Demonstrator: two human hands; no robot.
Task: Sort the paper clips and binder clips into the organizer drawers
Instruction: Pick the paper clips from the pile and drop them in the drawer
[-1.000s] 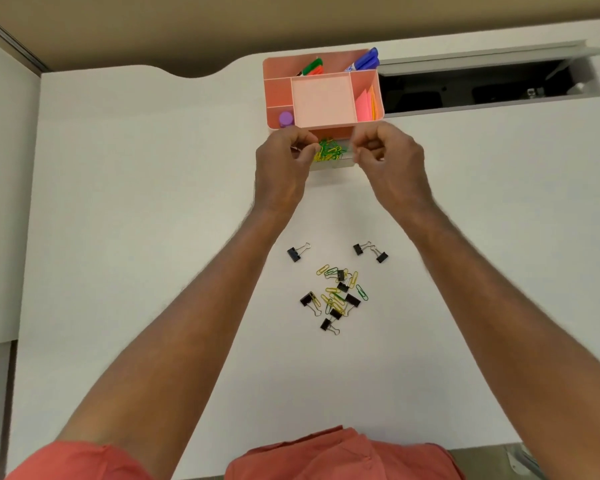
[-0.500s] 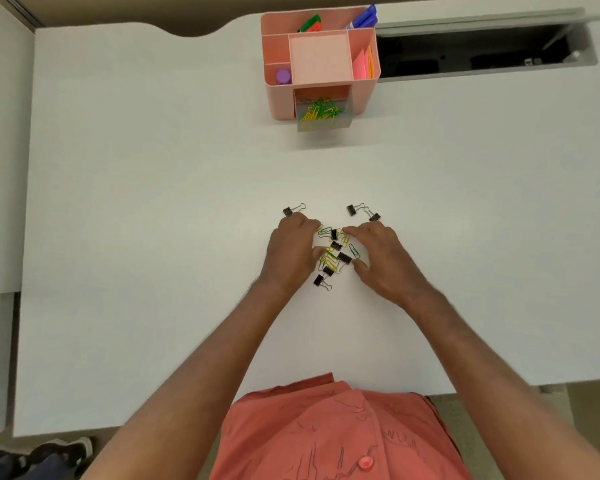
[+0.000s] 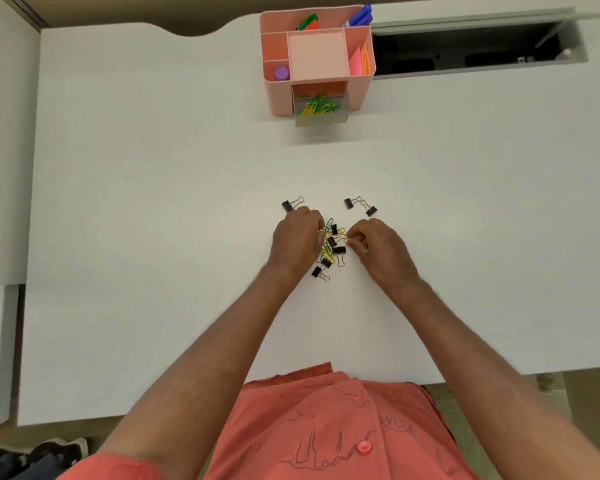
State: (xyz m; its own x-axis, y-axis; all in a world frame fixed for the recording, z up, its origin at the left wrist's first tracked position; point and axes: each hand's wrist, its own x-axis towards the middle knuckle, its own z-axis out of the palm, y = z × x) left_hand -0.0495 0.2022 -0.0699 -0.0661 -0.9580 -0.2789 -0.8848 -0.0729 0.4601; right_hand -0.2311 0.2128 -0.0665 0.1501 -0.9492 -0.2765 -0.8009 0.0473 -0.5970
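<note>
- i see both hands down at a small heap of clips on the white worktop, seen from the head camera.
- my left hand rests on the heap's left edge, fingers curled inward; its grip pinches what looks like a paper clip at the fingertips, though the piece is too small to be sure.
- my right hand sits just right of the heap, thumb and forefinger clenched on a yellow paper clip.
- the heap mixes yellow and green paper clips with black binder clips, tangled and touching.
- one loose binder clip lies just beyond the left knuckles; a pair of binder clips lies just beyond the right hand, handles touching.
- the pink organizer stands at the far edge, well apart from the heap.
- its clear drawer is pulled open, holding yellow and green paper clips.
- upper compartments hold markers, pink sticky notes and a purple cap.
</note>
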